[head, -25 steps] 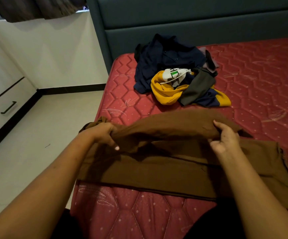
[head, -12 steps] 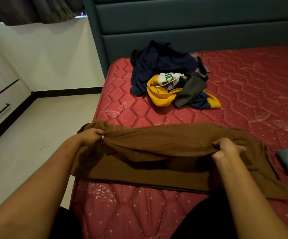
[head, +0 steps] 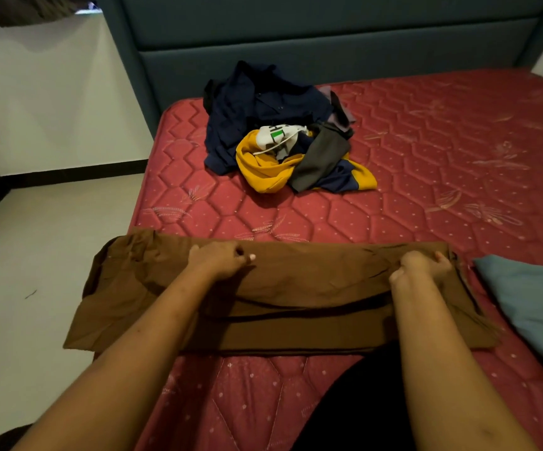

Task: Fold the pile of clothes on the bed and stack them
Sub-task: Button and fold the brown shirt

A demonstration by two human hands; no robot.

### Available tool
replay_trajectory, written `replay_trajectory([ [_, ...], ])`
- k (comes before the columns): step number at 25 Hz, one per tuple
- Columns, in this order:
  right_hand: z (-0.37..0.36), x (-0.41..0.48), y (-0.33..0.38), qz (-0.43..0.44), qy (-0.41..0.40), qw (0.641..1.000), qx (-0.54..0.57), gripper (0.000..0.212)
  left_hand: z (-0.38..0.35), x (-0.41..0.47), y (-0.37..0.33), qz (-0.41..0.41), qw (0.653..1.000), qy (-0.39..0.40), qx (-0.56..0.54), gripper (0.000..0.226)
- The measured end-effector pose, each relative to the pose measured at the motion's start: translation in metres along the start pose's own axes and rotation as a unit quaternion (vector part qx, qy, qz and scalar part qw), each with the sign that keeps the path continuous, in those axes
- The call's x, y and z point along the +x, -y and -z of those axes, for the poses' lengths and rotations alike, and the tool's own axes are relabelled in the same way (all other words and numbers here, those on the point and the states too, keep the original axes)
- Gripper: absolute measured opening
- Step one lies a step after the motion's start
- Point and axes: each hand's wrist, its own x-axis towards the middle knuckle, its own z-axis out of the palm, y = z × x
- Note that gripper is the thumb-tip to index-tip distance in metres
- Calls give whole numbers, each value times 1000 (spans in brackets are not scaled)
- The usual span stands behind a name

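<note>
A long brown garment (head: 312, 281) lies across the near part of the red mattress (head: 426, 164), folded lengthwise, its left end hanging past the bed's edge. My left hand (head: 218, 258) pinches its upper fold near the middle left. My right hand (head: 423, 265) grips the same fold near the right end. Farther back lies the unfolded pile of clothes (head: 283, 135): a navy shirt, a yellow and navy piece, a grey one and a white one.
A folded grey-blue garment (head: 536, 307) lies on the mattress just right of the brown one. The teal headboard (head: 296, 37) stands behind the pile. Pale floor (head: 36, 271) and a white wall are to the left of the bed.
Both hands carried the upper fold of the brown garment away from me and laid it down flat. The left hand shifted right along the fold. The view swung right, showing the grey-blue garment.
</note>
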Motion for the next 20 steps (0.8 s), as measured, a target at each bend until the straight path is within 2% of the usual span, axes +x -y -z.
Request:
replay_trajectory([
  [2,5,2,11,66,-27,997,-13,47,-8,6,-25,-33,999,24,-34,47],
  [3,8,0,20,123,-51,988,-78,47,-13,9,-35,-49,997,23,-47,43],
  [4,10,3,27,176,-62,964,-191,51,-17,13,-45,-61,996,21,-56,36],
  [6,16,4,38,245,-37,871,-424,61,-21,19,-60,-69,996,0,-58,22],
  [9,16,2,40,219,83,729,-643,54,-28,28,-72,-66,996,-52,-38,19],
  [11,4,-8,35,253,146,654,-698,49,-34,34,-73,-101,988,-96,-63,17],
  [13,-12,-23,13,316,226,600,-699,50,-35,37,-73,-151,970,-151,-120,15],
  [15,-23,-37,-22,315,328,535,-712,54,-36,42,-73,-178,960,-187,-113,16],
  [17,-25,-33,-56,282,373,468,-750,51,-39,45,-70,-182,965,-178,-61,17],
  [18,-25,-26,-63,281,359,466,-758,47,-40,46,-66,-171,971,-158,-48,18],
  [20,-26,-10,-62,298,297,499,-758,41,-38,48,-48,-139,983,-113,-41,25],
])
